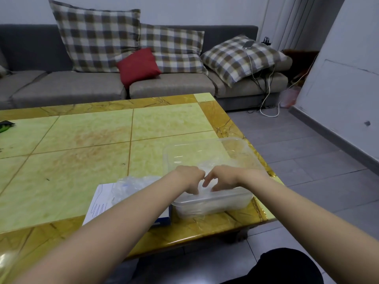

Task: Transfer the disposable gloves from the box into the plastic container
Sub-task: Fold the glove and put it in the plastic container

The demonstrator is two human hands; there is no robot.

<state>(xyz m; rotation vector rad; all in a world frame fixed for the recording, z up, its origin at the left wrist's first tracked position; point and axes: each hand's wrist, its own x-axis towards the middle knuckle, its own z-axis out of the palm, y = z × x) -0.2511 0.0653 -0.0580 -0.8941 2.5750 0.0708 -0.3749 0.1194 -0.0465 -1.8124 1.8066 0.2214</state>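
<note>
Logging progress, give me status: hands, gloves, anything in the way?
Left hand and right hand down in plastic container, fingers on gloves, grip unclear. Spare gloves bunched on box. Nothing in the way.

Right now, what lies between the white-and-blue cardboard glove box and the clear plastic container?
Head view: nothing; the white-and-blue cardboard glove box and clear plastic container sit almost edge to edge, the left forearm crossing above.
</note>
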